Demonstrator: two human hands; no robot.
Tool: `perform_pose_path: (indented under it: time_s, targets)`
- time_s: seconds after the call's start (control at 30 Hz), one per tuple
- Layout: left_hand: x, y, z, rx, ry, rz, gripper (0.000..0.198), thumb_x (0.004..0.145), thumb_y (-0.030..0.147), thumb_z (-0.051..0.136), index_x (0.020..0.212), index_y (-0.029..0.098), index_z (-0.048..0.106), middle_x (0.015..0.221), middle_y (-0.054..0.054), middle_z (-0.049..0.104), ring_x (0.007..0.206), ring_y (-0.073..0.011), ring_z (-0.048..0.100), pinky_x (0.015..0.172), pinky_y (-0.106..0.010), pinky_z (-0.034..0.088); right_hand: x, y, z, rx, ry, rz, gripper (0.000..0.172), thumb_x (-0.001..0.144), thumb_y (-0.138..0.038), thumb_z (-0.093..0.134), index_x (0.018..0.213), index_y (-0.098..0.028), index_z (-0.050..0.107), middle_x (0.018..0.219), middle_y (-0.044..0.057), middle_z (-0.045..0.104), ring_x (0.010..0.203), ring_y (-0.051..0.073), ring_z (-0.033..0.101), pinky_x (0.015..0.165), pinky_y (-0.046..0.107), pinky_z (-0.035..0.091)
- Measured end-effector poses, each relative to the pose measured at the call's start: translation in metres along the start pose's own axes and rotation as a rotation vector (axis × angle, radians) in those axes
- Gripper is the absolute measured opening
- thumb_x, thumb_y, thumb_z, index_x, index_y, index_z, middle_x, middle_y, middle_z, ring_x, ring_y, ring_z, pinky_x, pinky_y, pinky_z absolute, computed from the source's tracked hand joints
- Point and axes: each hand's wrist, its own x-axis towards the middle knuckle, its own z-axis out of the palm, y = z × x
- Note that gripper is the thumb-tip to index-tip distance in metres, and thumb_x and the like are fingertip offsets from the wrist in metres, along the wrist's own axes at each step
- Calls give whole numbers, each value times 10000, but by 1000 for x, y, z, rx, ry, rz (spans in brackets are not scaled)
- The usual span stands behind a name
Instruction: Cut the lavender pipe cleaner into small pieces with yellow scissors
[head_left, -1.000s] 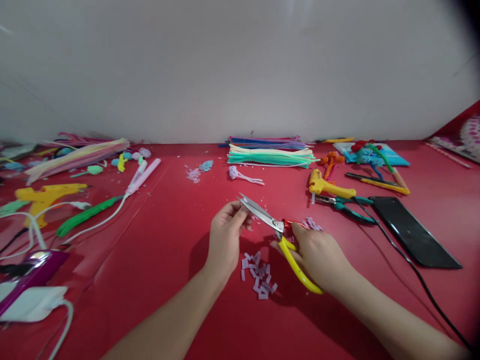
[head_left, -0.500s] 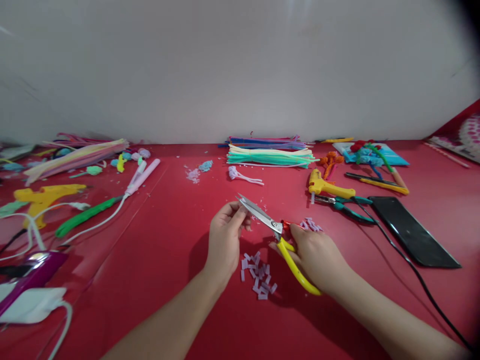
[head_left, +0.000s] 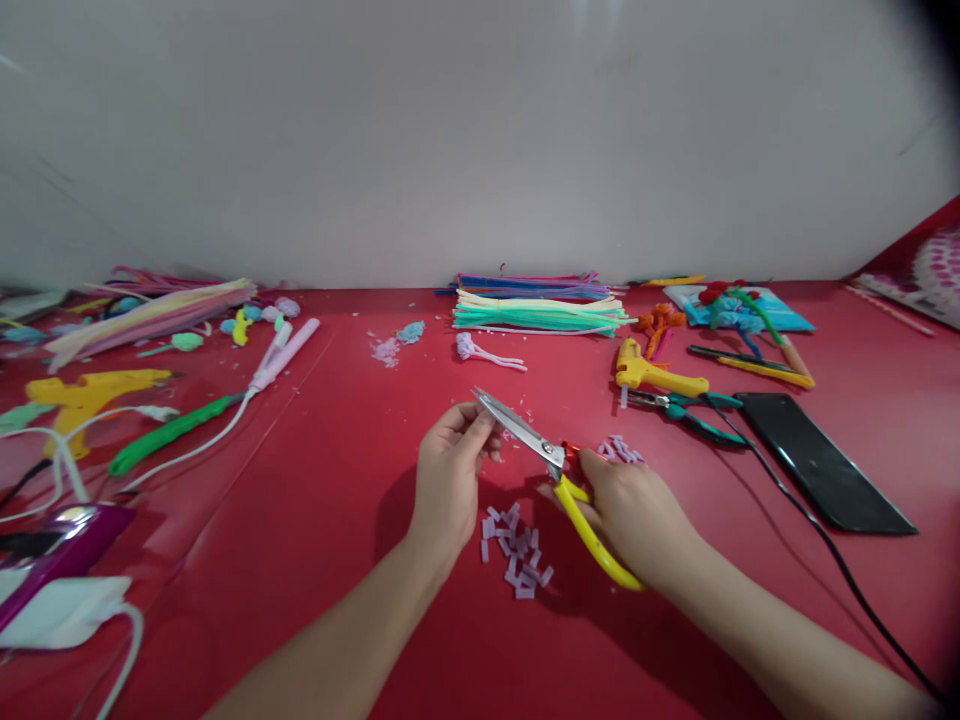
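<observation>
My right hand (head_left: 626,500) is wrapped round the handles of a pair of scissors (head_left: 521,427) with yellow and red grips. The blades point up and left, their tips at the fingers of my left hand (head_left: 454,470). Those fingers are pinched together beside the blades; whatever sits between them is too small and covered to make out. Below the scissors lies a loose pile of short lilac pieces (head_left: 517,550). A second group of lilac pieces (head_left: 621,450) is partly hidden behind my right hand. Farther back lies a lilac pipe-cleaner bundle (head_left: 480,350) with a fuzzy head.
Pipe cleaners (head_left: 540,315) lie stacked at the back. A yellow glue gun (head_left: 656,375), pliers (head_left: 697,420) and a black phone (head_left: 825,465) are on the right. Another glue gun (head_left: 82,400), a green-handled tool (head_left: 176,432) and white cables (head_left: 71,460) occupy the left.
Almost nothing differs. The scissor tips have shifted very slightly left at my left fingers, and both hands keep their places.
</observation>
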Motion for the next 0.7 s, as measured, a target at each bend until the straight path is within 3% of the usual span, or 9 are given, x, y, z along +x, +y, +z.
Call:
perform_pose_path:
  time_s: [0.23,0.53,0.7]
  targets:
    - [0,1,0,32,-10,5,104,717,223,551,761,129,556,670,-3,513,566,-63,449,508,-180,356,0,3,-1,2,21,4,360,799,-494,293,697,-188,453,545,41,582,453,130,511,442,249,163]
    - [-1,-1,1,36,-61,-59,127,725,252,541,777,137,535,705,-22,533,596,-74,466,537,-190,370,6,11,-9,-67,87,189,382,746,-566,320,742,-203,438,531,24,553,472,169,523,432,241,179]
    - [-3,-4,4,148,-186,-134,159,724,287,528,767,136,552,660,-19,547,556,-83,480,522,-210,380,6,10,-10,184,87,138,277,754,-466,386,753,-202,470,525,-5,524,456,120,461,436,224,205]
